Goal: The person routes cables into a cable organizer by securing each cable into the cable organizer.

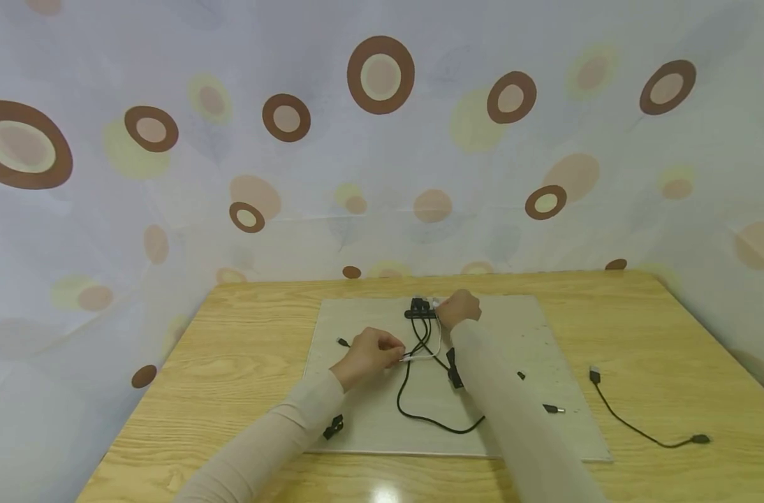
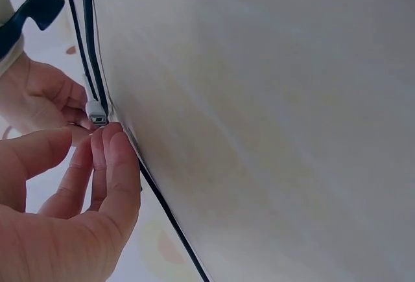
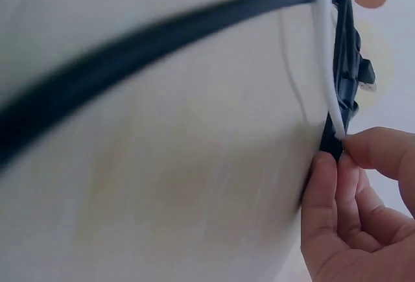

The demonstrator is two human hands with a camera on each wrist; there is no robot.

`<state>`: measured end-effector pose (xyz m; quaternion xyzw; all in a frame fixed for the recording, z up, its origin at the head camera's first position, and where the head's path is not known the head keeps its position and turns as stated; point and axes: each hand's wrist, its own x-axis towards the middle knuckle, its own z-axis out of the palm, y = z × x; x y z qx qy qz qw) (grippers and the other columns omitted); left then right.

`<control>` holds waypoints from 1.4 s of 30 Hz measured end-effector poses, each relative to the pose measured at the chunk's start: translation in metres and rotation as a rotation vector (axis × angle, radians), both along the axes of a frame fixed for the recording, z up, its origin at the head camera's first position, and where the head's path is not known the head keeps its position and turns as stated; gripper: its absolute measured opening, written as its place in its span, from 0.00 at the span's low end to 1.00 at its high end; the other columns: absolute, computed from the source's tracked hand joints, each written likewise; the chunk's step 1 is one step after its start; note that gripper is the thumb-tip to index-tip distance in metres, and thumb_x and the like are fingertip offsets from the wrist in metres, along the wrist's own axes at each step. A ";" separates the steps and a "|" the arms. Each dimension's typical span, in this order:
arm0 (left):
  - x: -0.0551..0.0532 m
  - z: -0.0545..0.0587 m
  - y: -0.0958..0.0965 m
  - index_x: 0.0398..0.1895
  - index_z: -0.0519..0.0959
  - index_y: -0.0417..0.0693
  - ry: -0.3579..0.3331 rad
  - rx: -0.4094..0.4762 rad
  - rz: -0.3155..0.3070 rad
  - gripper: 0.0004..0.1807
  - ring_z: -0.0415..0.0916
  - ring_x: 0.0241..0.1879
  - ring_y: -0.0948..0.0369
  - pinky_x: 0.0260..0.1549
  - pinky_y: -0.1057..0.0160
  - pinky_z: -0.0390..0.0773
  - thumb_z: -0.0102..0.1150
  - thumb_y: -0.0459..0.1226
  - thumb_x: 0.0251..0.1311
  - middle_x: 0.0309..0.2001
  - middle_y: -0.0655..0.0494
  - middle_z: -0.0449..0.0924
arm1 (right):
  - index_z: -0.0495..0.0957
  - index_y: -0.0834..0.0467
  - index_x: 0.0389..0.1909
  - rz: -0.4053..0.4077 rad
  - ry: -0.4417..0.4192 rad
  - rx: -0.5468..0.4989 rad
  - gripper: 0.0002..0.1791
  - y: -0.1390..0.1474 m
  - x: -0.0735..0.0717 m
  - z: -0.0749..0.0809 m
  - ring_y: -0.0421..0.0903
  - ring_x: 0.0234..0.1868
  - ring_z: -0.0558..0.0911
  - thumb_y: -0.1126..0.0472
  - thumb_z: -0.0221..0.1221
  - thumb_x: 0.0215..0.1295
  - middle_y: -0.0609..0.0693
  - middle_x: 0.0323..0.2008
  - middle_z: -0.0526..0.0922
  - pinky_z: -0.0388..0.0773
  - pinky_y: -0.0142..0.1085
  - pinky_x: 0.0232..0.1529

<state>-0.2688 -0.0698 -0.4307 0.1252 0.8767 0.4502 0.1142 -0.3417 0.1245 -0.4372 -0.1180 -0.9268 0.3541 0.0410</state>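
Note:
A black USB hub (image 1: 420, 314) with several black plugs in it sits near the far edge of the light board (image 1: 514, 314). My right hand (image 1: 459, 307) is at the hub's right end; in the right wrist view its thumb and fingers pinch the white cable (image 3: 327, 68) there, its end hidden by the fingertips. The cable bends down and left to my left hand (image 1: 374, 353). In the left wrist view a small white plug (image 2: 97, 113) shows its open end right at the left fingertips, with thumb and fingers apart.
Black cables (image 1: 429, 419) loop across the board, partly under the right sleeve (image 1: 508, 405). A black connector (image 1: 334, 426) lies at the board's lower left, a black plug (image 1: 553, 409) at its right. On the wooden table (image 1: 665, 377), a short black USB cable (image 1: 627, 423) lies farther right.

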 end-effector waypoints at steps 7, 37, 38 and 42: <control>0.000 -0.001 -0.001 0.40 0.85 0.39 0.001 0.000 0.004 0.10 0.77 0.28 0.64 0.27 0.69 0.75 0.60 0.37 0.63 0.32 0.53 0.84 | 0.85 0.67 0.35 0.018 -0.069 -0.057 0.14 0.006 0.001 0.003 0.63 0.46 0.81 0.59 0.61 0.59 0.64 0.42 0.84 0.80 0.52 0.46; 0.037 0.024 0.047 0.42 0.82 0.33 -0.056 0.260 -0.135 0.13 0.83 0.40 0.50 0.40 0.59 0.82 0.53 0.36 0.68 0.38 0.42 0.84 | 0.64 0.74 0.63 0.425 -0.173 -0.474 0.27 0.131 0.068 0.058 0.53 0.53 0.79 0.56 0.49 0.74 0.68 0.55 0.73 0.77 0.40 0.54; 0.040 0.024 0.051 0.42 0.82 0.32 -0.075 0.281 -0.147 0.13 0.83 0.40 0.50 0.40 0.59 0.82 0.53 0.36 0.68 0.38 0.41 0.84 | 0.65 0.74 0.62 0.428 -0.175 -0.446 0.27 0.140 0.073 0.058 0.55 0.53 0.79 0.56 0.50 0.74 0.68 0.55 0.74 0.78 0.39 0.53; 0.051 0.022 0.067 0.42 0.82 0.31 -0.145 0.346 -0.178 0.13 0.83 0.40 0.52 0.40 0.60 0.82 0.53 0.35 0.68 0.38 0.43 0.85 | 0.68 0.75 0.59 0.427 -0.199 -0.318 0.27 0.171 0.093 0.055 0.58 0.50 0.80 0.55 0.51 0.73 0.68 0.51 0.77 0.80 0.40 0.49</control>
